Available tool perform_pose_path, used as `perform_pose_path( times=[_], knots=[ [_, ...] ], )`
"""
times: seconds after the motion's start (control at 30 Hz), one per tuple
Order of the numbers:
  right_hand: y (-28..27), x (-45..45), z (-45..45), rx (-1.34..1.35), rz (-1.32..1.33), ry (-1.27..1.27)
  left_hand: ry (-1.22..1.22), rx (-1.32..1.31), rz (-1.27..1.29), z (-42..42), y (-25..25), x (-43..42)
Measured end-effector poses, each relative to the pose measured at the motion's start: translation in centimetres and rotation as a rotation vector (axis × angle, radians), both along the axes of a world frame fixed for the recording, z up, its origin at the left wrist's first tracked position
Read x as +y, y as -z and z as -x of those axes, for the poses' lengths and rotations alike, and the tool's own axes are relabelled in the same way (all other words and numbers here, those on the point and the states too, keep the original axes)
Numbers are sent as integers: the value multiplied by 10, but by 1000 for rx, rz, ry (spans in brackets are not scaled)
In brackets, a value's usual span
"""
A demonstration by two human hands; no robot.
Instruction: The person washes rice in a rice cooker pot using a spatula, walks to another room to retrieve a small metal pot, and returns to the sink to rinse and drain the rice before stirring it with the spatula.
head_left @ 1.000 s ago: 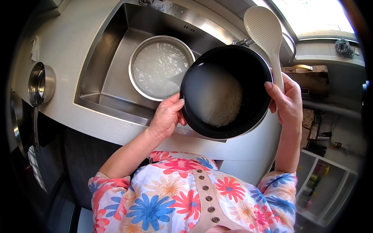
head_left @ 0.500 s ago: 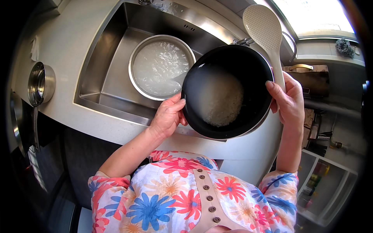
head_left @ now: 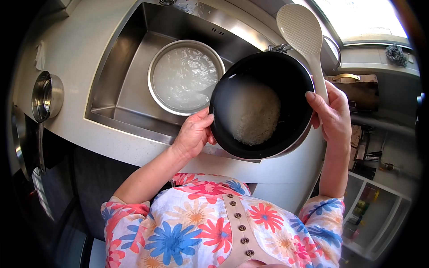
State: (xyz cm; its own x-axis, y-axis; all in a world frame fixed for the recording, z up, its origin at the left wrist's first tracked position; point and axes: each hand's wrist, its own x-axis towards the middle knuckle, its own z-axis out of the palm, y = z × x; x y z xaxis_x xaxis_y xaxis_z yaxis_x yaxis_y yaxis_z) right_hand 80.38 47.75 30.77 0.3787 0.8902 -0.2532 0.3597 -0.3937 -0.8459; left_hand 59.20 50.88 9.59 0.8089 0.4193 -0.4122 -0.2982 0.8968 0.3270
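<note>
A black-lined pot (head_left: pixel 290 73) is tilted to the left over the front right part of the sink. Wet rice (head_left: pixel 257 123) with cloudy water lies inside it. My left hand (head_left: pixel 195 132) grips the pot's left rim, thumb on the edge. On the opposite side, my right hand (head_left: pixel 331 109) holds the rim and also a white rice paddle (head_left: pixel 301 31), whose blade points up and away. From the lowered lip, a thin stream of liquid runs into a round metal bowl (head_left: pixel 153 91) in the sink. Cloudy, rippling water (head_left: pixel 183 78) fills much of that bowl.
The steel sink (head_left: pixel 120 80) surrounds the bowl. Left on the pale counter (head_left: pixel 73 114) stands a small metal saucepan (head_left: pixel 56 96), its handle over the edge. A faucet (head_left: pixel 279 48) shows behind the pot. Lower right is a white-framed drawer unit (head_left: pixel 375 214).
The pot and paddle have shifted very slightly, with the paddle blade a little further left. Ripples in the bowl's water have changed. Both hands keep their hold.
</note>
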Motion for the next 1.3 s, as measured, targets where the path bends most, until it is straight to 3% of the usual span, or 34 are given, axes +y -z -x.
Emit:
perform_pose_path(
  times=[1.3],
  knots=[
    [-9, 10, 10, -36, 52, -56, -12, 0, 84, -1, -2, -2]
  ],
)
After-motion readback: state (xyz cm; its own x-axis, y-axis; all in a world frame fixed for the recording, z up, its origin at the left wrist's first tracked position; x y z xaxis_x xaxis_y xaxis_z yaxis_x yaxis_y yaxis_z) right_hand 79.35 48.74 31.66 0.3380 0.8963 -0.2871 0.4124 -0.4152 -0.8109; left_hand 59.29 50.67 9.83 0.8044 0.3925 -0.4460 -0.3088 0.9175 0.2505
